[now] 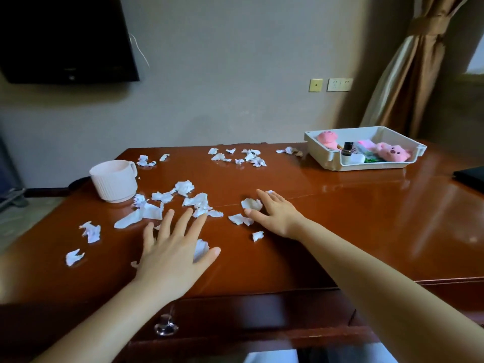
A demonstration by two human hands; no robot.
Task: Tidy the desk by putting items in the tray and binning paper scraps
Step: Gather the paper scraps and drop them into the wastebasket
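Left hand [172, 247] is sitting around 6 o'clock on the desk [340, 231], fingers fanning out wide over one scrap [200, 248]. Right hand [275, 216] is reaching near the middle, thumb and forefinger curving round another scrap [251, 204]; honestly can't tell if it's gripping it. Paper scraps [184, 187] are lying all over from 9 to 12 o'clock, a white ribbed cup [114, 182] is standing at 10, and the tray [366, 166] at 2 is holding pink plush toys [392, 153].
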